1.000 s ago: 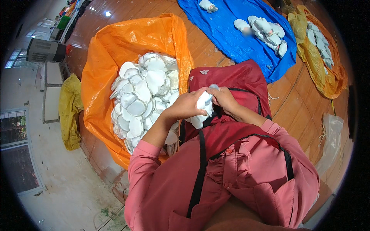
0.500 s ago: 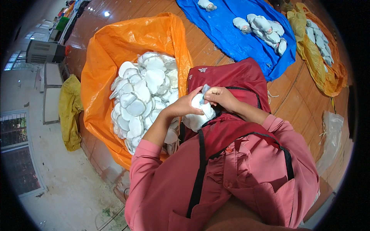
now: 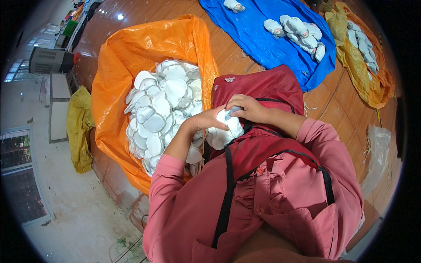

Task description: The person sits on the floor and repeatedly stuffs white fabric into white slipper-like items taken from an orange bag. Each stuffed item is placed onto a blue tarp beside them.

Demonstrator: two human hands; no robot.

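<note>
Over the dark red cloth (image 3: pixel 280 83) on my lap is a bundle of white rounded cloth pads (image 3: pixel 220 137), with a pale blue-grey strip (image 3: pixel 235 111) at its upper end. My left hand (image 3: pixel 207 119) wraps round the bundle's left side, thumb across its front. My right hand (image 3: pixel 251 109) is closed at the upper end, its fingers curled over the blue-grey strip. The fingertips of both hands almost meet there, and part of the strip is hidden beneath them.
An orange sack (image 3: pixel 107 87) on my left holds a heap of loose white pads (image 3: pixel 155 118). Several white bundles (image 3: pixel 298 28) lie on a blue sheet (image 3: pixel 263 44) ahead. At right are a yellow-orange sack (image 3: pixel 377 96) with more pads and a clear plastic bag (image 3: pixel 377 149).
My right hand has shifted slightly up and left, from pinching the blue-grey strip to curling over the bundle's top. The strip's end no longer sticks up. My left hand keeps its hold.
</note>
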